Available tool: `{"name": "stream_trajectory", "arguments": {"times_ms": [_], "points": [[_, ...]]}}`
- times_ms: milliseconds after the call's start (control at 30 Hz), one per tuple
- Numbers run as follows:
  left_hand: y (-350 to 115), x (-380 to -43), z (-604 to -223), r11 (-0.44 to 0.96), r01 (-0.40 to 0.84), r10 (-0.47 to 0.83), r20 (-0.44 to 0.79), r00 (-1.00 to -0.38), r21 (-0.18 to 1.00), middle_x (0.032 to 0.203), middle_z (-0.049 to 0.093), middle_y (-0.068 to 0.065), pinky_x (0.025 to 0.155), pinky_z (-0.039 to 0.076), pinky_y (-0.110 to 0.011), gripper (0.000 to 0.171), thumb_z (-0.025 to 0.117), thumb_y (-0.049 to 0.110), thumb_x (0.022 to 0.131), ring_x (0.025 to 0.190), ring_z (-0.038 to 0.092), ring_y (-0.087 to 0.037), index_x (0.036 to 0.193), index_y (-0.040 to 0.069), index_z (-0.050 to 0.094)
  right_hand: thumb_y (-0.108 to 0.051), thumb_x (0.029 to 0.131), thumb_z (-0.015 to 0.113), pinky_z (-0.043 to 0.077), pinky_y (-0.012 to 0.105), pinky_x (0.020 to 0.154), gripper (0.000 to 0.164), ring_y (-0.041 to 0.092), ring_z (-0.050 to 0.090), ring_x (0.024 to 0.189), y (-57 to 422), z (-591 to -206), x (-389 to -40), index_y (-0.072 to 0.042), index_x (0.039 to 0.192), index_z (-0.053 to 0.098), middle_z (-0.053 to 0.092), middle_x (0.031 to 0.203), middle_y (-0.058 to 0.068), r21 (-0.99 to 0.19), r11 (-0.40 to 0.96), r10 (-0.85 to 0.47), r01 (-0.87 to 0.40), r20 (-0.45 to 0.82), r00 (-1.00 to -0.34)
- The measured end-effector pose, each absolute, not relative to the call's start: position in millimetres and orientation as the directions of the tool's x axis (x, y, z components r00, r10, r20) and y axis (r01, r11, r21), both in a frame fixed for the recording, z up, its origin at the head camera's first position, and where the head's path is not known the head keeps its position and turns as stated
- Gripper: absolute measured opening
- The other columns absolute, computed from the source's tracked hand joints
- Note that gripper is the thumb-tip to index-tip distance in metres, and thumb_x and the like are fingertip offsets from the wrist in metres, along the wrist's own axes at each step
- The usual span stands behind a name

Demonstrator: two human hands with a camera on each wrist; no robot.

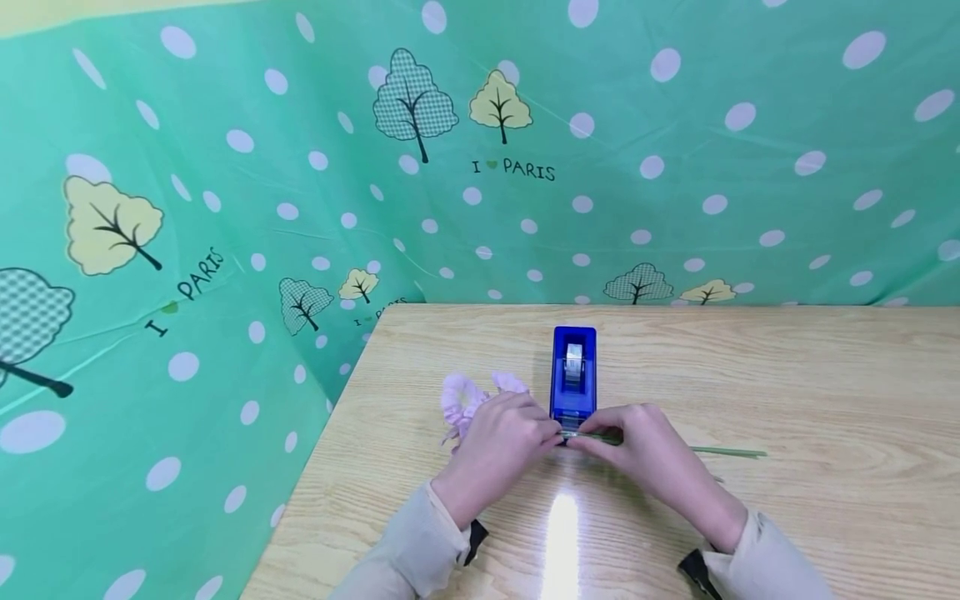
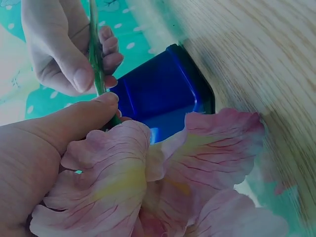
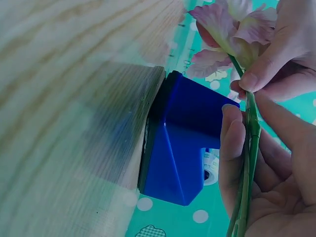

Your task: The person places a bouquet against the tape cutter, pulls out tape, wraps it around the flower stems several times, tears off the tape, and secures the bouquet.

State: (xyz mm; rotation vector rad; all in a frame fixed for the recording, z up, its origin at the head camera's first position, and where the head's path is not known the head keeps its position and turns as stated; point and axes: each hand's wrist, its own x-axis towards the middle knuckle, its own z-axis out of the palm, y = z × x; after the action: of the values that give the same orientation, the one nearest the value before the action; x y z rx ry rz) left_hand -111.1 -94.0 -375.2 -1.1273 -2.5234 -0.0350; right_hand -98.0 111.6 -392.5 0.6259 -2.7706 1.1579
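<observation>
Pale pink artificial flowers (image 1: pixel 461 398) with green stems (image 1: pixel 727 452) lie across in front of a blue tape dispenser (image 1: pixel 561 387). Just below the blossoms, my left hand (image 1: pixel 501 442) pinches the stems between thumb and fingers. My right hand (image 1: pixel 651 442) pinches them a little farther along, fingertips close to those of the left. Between the fingertips a small pale, shiny bit shows on the stems. In the right wrist view the green stems (image 3: pixel 243 197) run down past the right palm. Yellow-centred petals (image 2: pixel 113 182) cover part of the left hand in the left wrist view.
The dispenser stands on a wooden table (image 1: pixel 825 383), its front end right at the fingertips, with a tape roll (image 1: pixel 574 360) inside. A green dotted cloth (image 1: pixel 637 167) hangs behind the table and along its left side.
</observation>
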Motion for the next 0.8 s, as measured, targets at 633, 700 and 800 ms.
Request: {"name": "stream_trajectory", "arguments": {"times_ms": [633,700,800], "points": [[-93.2,-109.4,-376.0,0.656,0.744,0.727,0.371,-0.577,-0.128,0.087,0.075,0.013,0.074,0.053,-0.018,0.007,0.075,0.03,0.089,0.079,0.066,-0.004,0.09,0.024,0.078,-0.02,0.084,0.079,0.055,0.018,0.062,0.005,-0.004,0.064,0.068,114.1,-387.2,-95.5,-0.02,0.08,0.077,0.073,0.077,-0.012,-0.674,0.599,-0.377,-0.431,0.237,-0.895],[-93.0,-109.6,-376.8,0.658,0.744,0.725,0.364,-0.585,-0.115,0.086,0.074,0.012,0.073,0.053,-0.018,0.008,0.075,0.031,0.089,0.078,0.065,-0.005,0.089,0.023,0.078,-0.02,0.084,0.079,0.055,0.018,0.062,0.005,-0.004,0.064,0.068,113.9,-388.6,-95.8,-0.02,0.08,0.077,0.073,0.076,-0.012,-0.682,0.592,-0.381,-0.43,0.234,-0.894],[-92.6,-109.8,-377.9,0.666,0.742,0.718,0.337,-0.609,-0.079,0.086,0.074,0.012,0.075,0.054,-0.019,0.01,0.074,0.032,0.089,0.079,0.065,-0.005,0.089,0.023,0.077,-0.019,0.084,0.079,0.055,0.018,0.061,0.006,-0.005,0.063,0.067,113.7,-390.8,-96.6,-0.019,0.079,0.077,0.072,0.076,-0.012,-0.69,0.585,-0.387,-0.426,0.224,-0.894]]}}
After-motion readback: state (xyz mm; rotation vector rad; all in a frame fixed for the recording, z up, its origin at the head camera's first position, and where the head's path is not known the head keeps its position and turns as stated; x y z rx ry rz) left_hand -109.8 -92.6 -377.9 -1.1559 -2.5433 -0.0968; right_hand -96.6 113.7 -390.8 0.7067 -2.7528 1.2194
